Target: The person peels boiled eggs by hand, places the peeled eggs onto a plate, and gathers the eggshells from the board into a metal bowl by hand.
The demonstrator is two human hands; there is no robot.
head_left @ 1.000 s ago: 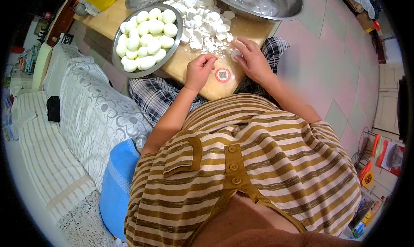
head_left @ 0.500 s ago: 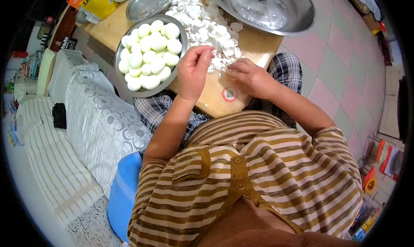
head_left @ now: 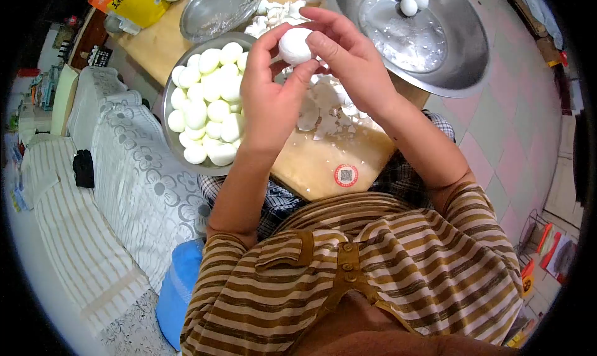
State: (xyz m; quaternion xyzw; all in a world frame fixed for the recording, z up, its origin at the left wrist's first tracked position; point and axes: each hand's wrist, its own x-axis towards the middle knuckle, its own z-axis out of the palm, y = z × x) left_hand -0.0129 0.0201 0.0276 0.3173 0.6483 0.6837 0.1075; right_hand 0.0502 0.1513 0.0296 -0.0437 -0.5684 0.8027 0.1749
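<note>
Where the two hands meet above the table (head_left: 298, 160), they hold an egg (head_left: 295, 46), with shells (head_left: 326, 98) below it toward five o'clock. The left hand (head_left: 270, 92) is curled round it, gripping with thumb and fingers. The right hand (head_left: 354, 60) sets its thumb on the egg's three-o'clock side, forefinger stretched out; how much of the grip it takes, I cannot tell. Held this way, by the fingers, the egg can probably be turned easily.

Seen from the egg, a bowl (head_left: 214, 43) of peeled eggs (head_left: 218, 111) sits at eight o'clock, likely for a short reach from the left hand. A basin (head_left: 459, 57) with three eggs (head_left: 408, 6) is at three o'clock, which keeps the two lots apart. At ten lies a metal dish (head_left: 214, 8), a yellow bag (head_left: 137, 1) beyond it. The left hand hides part of the bowl; both hands cover some shells. A sticker (head_left: 346, 175) shows at five, nearer the body.
</note>
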